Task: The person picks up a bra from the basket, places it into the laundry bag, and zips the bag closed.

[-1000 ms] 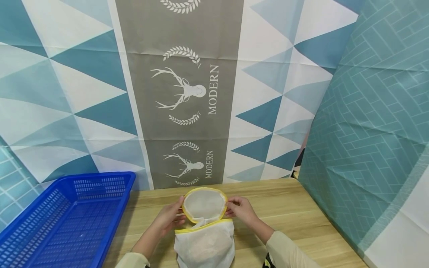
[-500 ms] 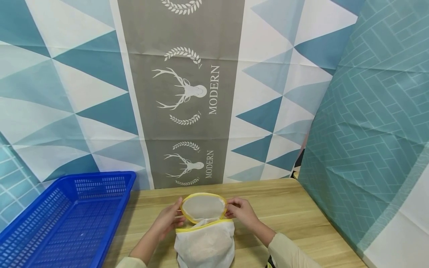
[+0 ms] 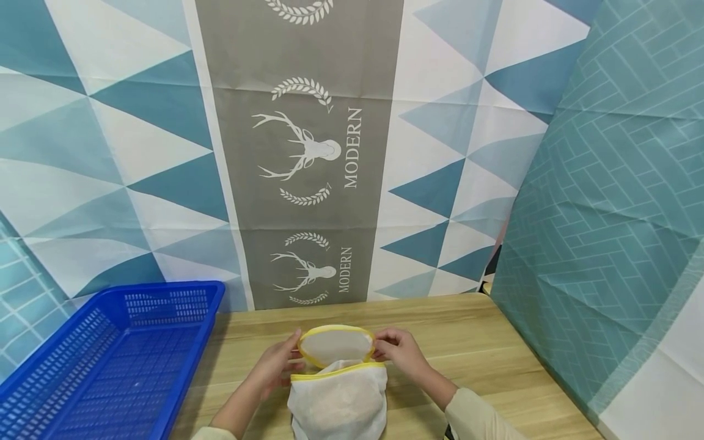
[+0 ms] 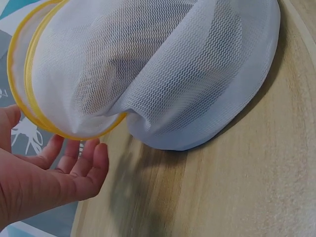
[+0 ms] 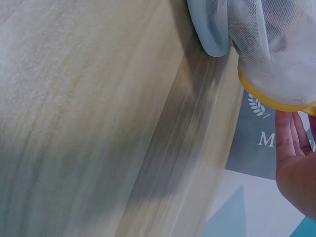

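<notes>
A white mesh laundry bag with yellow trim lies at the front middle of the table, bulging round a pale, pinkish thing that shows only dimly through the fabric. Its round, yellow-edged lid stands raised at the far side. My left hand holds the lid's left edge, thumb on one side and fingers on the other; the left wrist view shows those fingers loosely bent under the yellow rim. At the opposite edge, my right hand pinches the trim. Only part of that hand appears in the right wrist view.
A blue plastic basket with perforated sides stands to the left. The wooden table ends at a patterned curtain behind, and a teal sheet hangs along its right side.
The lid's far edge has come down toward me, so the lid looks flatter and narrower. Both hands keep their places at its sides.
</notes>
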Available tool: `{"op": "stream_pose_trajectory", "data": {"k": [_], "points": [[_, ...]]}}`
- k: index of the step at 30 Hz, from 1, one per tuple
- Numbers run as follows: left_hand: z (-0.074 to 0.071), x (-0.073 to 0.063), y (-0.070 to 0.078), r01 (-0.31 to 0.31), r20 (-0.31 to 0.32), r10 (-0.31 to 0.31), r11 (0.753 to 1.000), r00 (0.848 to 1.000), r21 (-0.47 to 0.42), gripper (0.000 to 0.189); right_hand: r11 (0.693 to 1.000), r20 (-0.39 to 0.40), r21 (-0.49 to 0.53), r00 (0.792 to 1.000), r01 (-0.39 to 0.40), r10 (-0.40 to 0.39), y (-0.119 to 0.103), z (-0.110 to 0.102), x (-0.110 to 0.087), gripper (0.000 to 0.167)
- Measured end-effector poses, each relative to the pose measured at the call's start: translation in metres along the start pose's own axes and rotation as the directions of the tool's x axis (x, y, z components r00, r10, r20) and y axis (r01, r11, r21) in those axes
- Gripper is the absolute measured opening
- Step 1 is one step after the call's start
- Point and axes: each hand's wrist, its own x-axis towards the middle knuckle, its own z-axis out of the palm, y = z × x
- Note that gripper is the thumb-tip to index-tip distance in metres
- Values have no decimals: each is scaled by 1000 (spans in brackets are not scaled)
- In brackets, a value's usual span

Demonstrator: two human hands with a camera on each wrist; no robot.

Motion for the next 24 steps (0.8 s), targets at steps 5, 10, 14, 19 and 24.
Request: {"op": "stream_pose_trajectory", "data": {"k": [5,10,14,19,24], "points": [[-1,-1,-1,38,45,-39,999,998,27,93,1000,19,2,1000,1,-1,10,-3,3,21],[-2,0,-3,68,93,-72,996,993,50,93,1000,26,-1,1000,10,-10,25,-7,6,22],[-2,0,-3,69,123,-76,996,989,61,92,1000,41,-4,999,23,-23,28,-9,4,23],[-3,-1,-2,78,143,-87,995,986,67,81,1000,79,-1,997,24,-24,30,-13,0,23],[-2,0,-2,84,147,-92,995,985,56,64,1000,130,-5,991,30,-29,33,-17,-1,23]]}}
